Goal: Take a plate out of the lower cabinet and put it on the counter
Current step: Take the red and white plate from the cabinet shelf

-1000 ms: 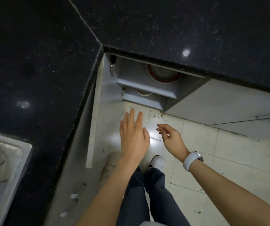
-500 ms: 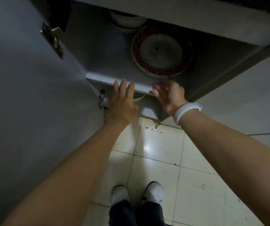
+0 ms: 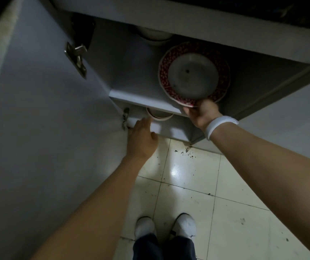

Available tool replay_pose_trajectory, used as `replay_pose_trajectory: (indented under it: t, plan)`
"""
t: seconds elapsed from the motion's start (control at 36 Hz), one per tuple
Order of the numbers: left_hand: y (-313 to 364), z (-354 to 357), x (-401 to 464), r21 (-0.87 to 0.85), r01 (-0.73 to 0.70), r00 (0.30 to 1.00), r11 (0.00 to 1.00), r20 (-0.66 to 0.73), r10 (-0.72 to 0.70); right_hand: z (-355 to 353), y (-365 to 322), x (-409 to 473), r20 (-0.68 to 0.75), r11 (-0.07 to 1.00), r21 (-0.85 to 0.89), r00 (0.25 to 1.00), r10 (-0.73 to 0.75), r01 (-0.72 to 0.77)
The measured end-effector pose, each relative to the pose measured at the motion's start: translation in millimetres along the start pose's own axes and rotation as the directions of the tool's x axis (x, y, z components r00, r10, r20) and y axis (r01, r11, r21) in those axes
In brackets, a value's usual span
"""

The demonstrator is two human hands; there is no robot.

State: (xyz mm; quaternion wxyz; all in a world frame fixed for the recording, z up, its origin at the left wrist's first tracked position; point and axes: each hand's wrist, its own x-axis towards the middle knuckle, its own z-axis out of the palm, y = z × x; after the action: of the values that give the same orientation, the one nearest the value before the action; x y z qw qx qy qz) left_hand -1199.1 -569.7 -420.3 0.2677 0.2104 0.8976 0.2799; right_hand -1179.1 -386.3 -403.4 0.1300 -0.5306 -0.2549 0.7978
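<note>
A round plate [image 3: 193, 74] with a red patterned rim lies on the upper shelf [image 3: 131, 79] of the open grey lower cabinet. My right hand [image 3: 201, 113], with a white band on the wrist, has its fingers closed on the plate's near edge, which overhangs the shelf front. Lower down, my left hand [image 3: 143, 136] rests against the bottom ledge of the cabinet, fingers spread and holding nothing. The black counter [image 3: 281, 10] shows only as a dark strip along the top edge.
The cabinet door [image 3: 38, 119] stands swung open on the left, with metal hinges [image 3: 76, 59]. White bowls [image 3: 154, 37] sit at the shelf's back, and another bowl [image 3: 158, 116] on the level below. My white shoes [image 3: 165, 226] stand on the tiled floor.
My right hand has reached up from the shelf's front edge and taken hold of the plate's rim. My left hand has dropped from the shelf edge to the bottom ledge. The camera has moved closer.
</note>
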Motion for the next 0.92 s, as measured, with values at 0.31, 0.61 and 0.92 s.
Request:
replay_pose_trajectory:
  t: [0.31,0.61,0.92]
  plan:
    - [25.3,-17.0,-151.9,-0.235,0.249,0.958,0.939,-0.082,-0.275,-83.9,51.9,-140.2,-0.023,0.98,-0.09,0.984,0.175,-0.177]
    - [92.8,-75.2,-234.6,-0.082,0.135,0.991,0.987,0.025,-0.134,-157.7,16.4,-303.9,-0.077,0.98,-0.199,0.997,0.017,-0.032]
    - [271.6,-104.4,-217.1,0.001,-0.344,0.939,0.939,-0.028,0.344,-233.1,-97.8,-392.3,-0.086,0.956,-0.173,0.963,-0.255,0.238]
